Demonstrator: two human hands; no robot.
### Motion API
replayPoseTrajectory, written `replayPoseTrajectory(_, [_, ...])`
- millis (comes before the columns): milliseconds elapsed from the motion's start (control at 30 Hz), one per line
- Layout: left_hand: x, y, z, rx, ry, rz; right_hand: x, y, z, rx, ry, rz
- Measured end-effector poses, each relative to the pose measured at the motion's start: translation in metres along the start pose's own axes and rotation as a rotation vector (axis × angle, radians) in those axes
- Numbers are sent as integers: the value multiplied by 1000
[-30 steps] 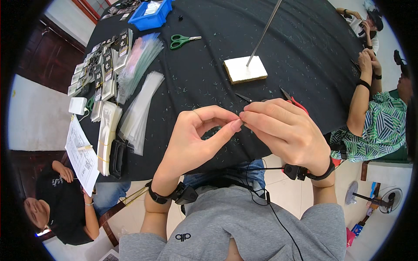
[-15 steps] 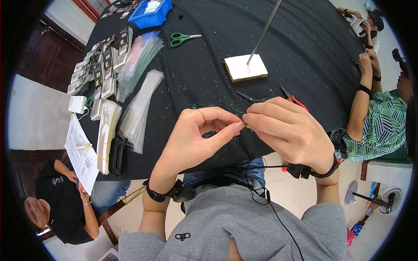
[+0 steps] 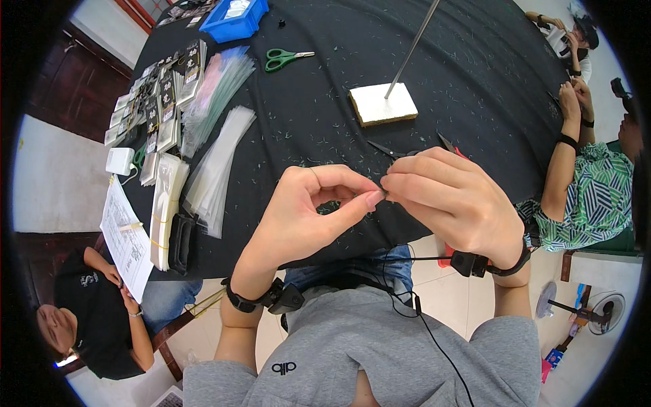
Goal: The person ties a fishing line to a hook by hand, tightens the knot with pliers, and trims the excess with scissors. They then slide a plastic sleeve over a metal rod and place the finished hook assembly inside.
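Note:
My left hand (image 3: pixel 315 214) and my right hand (image 3: pixel 451 200) meet at the fingertips above the near edge of the black-covered table. Thumb and forefinger of the left pinch a tiny dark thing (image 3: pixel 384 192), too small to name. The right fingers are bunched together against the same spot, and what lies inside them is hidden. Just beyond the right hand lie dark-bladed scissors (image 3: pixel 388 150), partly covered by it. Red-handled scissors (image 3: pixel 453 146) show behind its knuckles.
A metal rod (image 3: pixel 410 54) rises from a white-topped block (image 3: pixel 384 104). Green-handled scissors (image 3: pixel 281 59) lie farther left, near a blue bin (image 3: pixel 234 28). Clear plastic sleeves (image 3: pixel 220 169) and packets (image 3: pixel 166 108) cover the left side. Thread scraps dot the cloth (image 3: pixel 298 108). Other people sit at both sides.
My right hand has risen slightly and turned a little, its fingertips shifting up and to the right. The left hand has barely moved, its pinch kept.

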State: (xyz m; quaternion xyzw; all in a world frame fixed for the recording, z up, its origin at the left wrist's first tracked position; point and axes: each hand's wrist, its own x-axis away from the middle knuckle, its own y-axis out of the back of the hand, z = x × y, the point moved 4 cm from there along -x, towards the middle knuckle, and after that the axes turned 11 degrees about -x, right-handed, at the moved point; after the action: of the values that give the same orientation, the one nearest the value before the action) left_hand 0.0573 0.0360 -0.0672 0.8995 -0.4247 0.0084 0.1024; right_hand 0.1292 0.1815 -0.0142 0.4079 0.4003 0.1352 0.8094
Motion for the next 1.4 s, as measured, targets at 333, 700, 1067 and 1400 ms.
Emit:
replayPoseTrajectory(333, [-5, -2, 2, 100, -147, -197, -8, 24, -8, 200, -128, -266])
replayPoseTrajectory(700, [-19, 1, 10, 132, -66, -336, -39, 14, 48, 76, -199, -445])
replayPoseTrajectory(1067, [-21, -14, 9, 110, -98, -333, -43, -14, 34, 80, 329, -997])
replayPoseTrajectory(1400, [-24, -21, 14, 124, -87, -373, 4, 40, 30, -156, -133, -546])
